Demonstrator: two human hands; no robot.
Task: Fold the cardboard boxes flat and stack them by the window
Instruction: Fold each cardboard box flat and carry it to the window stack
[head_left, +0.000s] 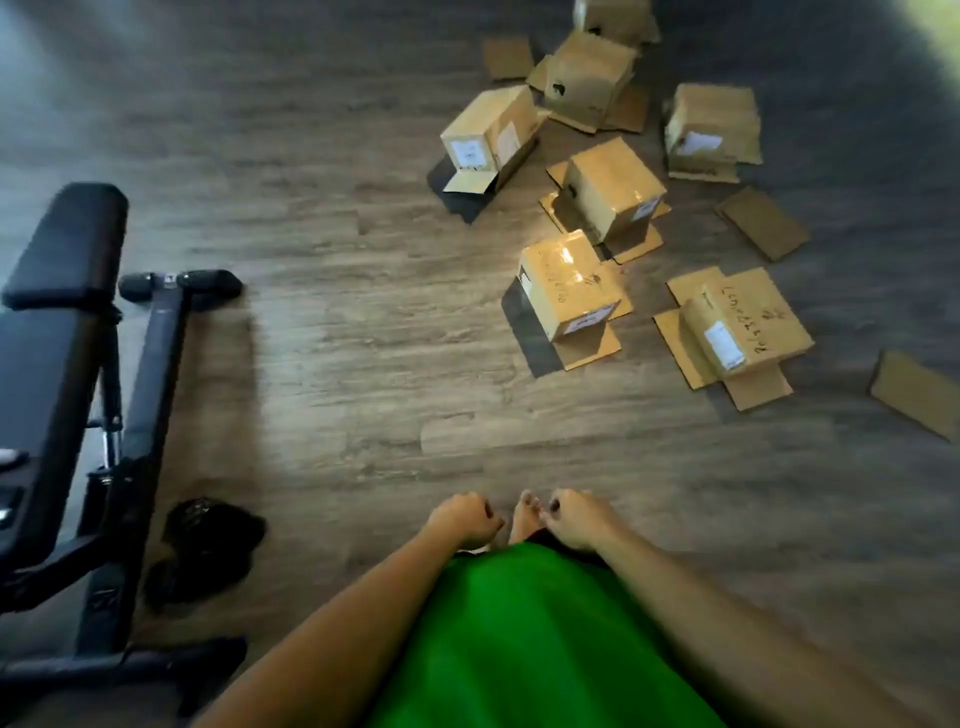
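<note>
Seven brown corrugated cardboard boxes (571, 299) sit scattered over the far right part of the grey wood-grain plank floor (337, 338), none flattened. Most stand upside down with their bottom flaps splayed flat on the floor around them; several carry white shipping labels, clear tape glints on the nearest one, and the low box with black handwriting (745, 330) lies closest to the floor's right edge. Loose flat brown cardboard sheets (762, 222) lie among them, one more near the right edge. Both hands hang well short of the boxes, nearer the floor's near edge: the left hand (464, 519) is curled into a loose fist with nothing in it, and the right hand (575, 517) likewise has its fingers curled and grips nothing. Between the forearms falls a bright green garment (524, 644), a bare foot (525, 517) showing beyond it. Along the left edge stands a black padded weight bench (57, 322) on a black metal frame, with a dark crumpled cloth (205, 545) just beside its base.
</note>
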